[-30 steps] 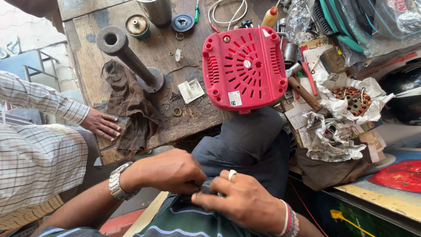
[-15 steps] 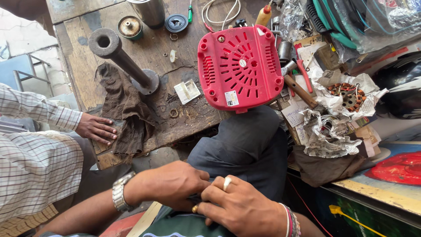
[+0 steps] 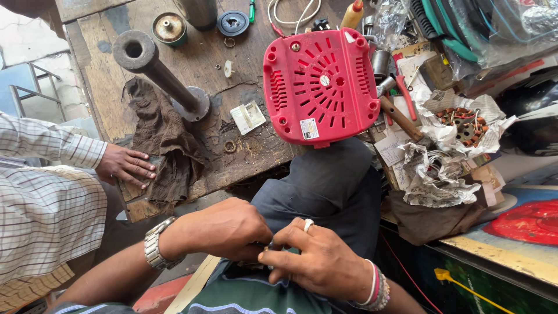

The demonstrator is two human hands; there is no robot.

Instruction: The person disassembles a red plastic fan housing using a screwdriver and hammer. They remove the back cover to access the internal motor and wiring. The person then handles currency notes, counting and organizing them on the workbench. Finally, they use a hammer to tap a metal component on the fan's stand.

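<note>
Low down, left hand (image 3: 224, 229) and right hand (image 3: 317, 261) meet, fingers (image 3: 285, 241) pinched together on a small dark part (image 3: 268, 246), mostly hidden. Beyond the fingertips: red vented housing (image 3: 319, 87) on workbench (image 3: 256, 151).

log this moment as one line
left hand: pinching small hidden item | right hand: pinching same | red housing: on bench, untouched

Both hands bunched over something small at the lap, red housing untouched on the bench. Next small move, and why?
Probably part the fingers slightly to expose the piece. The left hand and right hand pinch together over a small dark item that their fingers mostly hide, so it cannot be identified. The red vented plastic housing lies on the worn wooden workbench, clear of both hands.
</note>
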